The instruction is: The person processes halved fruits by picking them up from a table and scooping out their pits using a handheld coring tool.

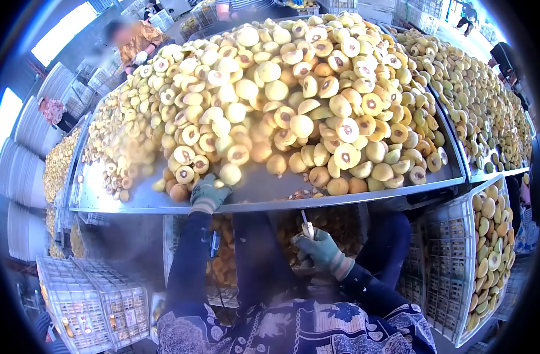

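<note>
Facing a metal table heaped with halved yellow stone fruit, between plastic crates at either side, with the table's near rim dividing both hands. Clasping a pale-handled tool in the gloved right hand, fingers curled tightly round it. Reaching to the heap's near edge with the gloved left hand, too hidden to tell its openness or hold.

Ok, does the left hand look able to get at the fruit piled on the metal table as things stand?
Probably yes: the gloved left hand is over the front edge of the metal table, right by the nearest fruit, and nothing visible blocks the way between them.
</note>
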Action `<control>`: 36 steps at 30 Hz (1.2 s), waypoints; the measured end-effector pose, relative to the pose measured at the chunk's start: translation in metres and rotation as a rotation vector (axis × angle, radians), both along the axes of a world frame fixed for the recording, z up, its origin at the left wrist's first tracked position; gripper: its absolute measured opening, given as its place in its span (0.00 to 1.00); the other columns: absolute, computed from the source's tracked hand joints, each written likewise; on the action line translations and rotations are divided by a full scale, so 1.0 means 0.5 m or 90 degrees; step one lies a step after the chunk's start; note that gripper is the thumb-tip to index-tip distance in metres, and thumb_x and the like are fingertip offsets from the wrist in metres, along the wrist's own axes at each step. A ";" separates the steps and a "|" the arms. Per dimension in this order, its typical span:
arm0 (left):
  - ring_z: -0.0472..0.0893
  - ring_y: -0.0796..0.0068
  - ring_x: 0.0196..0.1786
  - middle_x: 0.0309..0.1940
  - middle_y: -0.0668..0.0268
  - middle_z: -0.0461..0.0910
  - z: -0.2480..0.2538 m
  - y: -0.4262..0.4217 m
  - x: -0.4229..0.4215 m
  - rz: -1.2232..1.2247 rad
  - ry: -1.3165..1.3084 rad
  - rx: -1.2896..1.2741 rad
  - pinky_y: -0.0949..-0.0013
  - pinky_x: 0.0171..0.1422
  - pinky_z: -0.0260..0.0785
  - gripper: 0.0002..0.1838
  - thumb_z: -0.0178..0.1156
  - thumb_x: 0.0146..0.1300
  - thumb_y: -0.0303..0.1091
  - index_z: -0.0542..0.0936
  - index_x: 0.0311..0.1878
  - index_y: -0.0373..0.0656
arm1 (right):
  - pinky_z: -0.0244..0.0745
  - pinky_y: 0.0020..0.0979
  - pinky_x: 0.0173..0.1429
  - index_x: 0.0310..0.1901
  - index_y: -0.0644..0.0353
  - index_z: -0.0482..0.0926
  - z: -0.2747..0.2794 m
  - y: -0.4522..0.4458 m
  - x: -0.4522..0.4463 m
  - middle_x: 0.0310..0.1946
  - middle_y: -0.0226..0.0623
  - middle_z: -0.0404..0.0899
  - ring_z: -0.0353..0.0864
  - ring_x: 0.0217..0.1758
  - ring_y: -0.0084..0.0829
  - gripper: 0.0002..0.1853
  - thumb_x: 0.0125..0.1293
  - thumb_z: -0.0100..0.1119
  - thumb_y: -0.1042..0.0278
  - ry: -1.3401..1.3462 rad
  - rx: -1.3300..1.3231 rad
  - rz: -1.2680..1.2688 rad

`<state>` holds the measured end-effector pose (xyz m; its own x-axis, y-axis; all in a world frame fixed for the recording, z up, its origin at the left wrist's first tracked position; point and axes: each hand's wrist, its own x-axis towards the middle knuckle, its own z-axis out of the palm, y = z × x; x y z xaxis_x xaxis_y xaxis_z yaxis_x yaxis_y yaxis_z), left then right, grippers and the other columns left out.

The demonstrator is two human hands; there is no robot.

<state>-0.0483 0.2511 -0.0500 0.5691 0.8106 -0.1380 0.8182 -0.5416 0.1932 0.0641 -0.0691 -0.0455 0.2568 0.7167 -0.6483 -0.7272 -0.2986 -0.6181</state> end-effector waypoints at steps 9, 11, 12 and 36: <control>0.82 0.56 0.44 0.48 0.48 0.79 0.014 -0.117 -0.008 -0.095 -0.676 -0.691 0.60 0.46 0.79 0.25 0.51 0.68 0.41 0.68 0.63 0.34 | 0.66 0.22 0.18 0.40 0.55 0.74 0.058 -0.030 -0.027 0.20 0.26 0.72 0.70 0.16 0.18 0.05 0.66 0.59 0.67 -0.067 0.109 0.011; 0.80 0.55 0.51 0.54 0.43 0.76 0.063 -0.221 0.017 -0.098 -0.799 -0.999 0.57 0.54 0.76 0.26 0.49 0.71 0.41 0.66 0.65 0.33 | 0.65 0.21 0.18 0.41 0.53 0.73 0.074 -0.017 -0.034 0.19 0.25 0.71 0.70 0.16 0.18 0.05 0.67 0.58 0.68 -0.138 0.159 0.039; 0.80 0.53 0.51 0.55 0.41 0.75 0.067 -0.266 0.027 -0.089 -0.835 -1.068 0.56 0.57 0.75 0.28 0.47 0.73 0.44 0.63 0.66 0.30 | 0.73 0.29 0.30 0.42 0.57 0.75 0.073 -0.016 -0.032 0.24 0.31 0.79 0.79 0.25 0.25 0.11 0.64 0.62 0.61 -0.226 0.089 0.082; 0.75 0.63 0.59 0.63 0.59 0.70 0.075 -0.489 0.102 -0.080 -0.890 -0.989 0.62 0.61 0.73 0.21 0.43 0.74 0.36 0.68 0.64 0.33 | 0.75 0.29 0.36 0.45 0.60 0.73 0.013 -0.107 -0.014 0.31 0.36 0.80 0.79 0.32 0.29 0.11 0.64 0.57 0.65 -0.548 0.119 0.047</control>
